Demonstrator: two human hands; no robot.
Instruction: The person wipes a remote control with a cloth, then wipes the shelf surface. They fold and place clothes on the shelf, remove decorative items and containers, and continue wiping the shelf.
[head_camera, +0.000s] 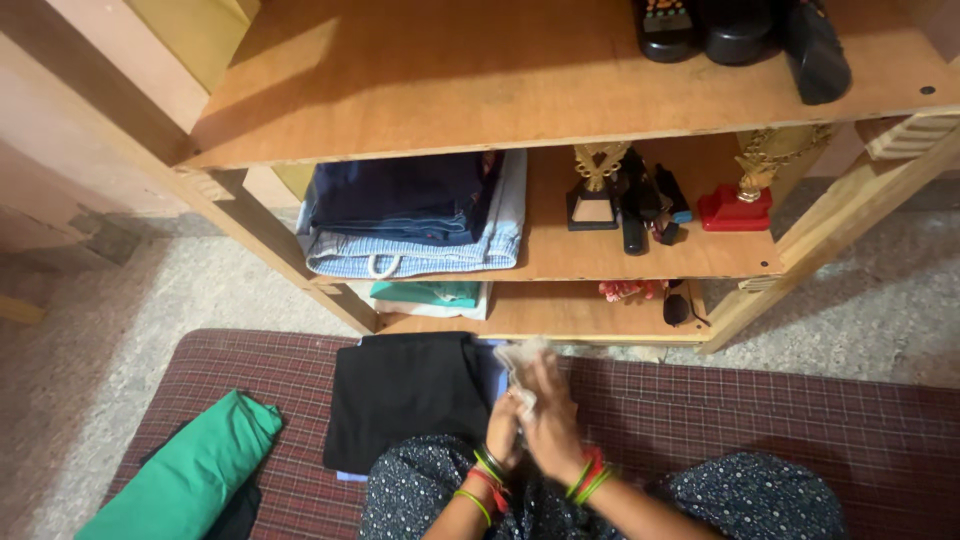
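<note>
Fingers (525, 400) of both hands pinching pale cloth (520, 362)

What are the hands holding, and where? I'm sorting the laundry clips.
Both hands, left hand and right hand, pinch a small pale cloth by its near end; motion blur hides the exact grip.
</note>
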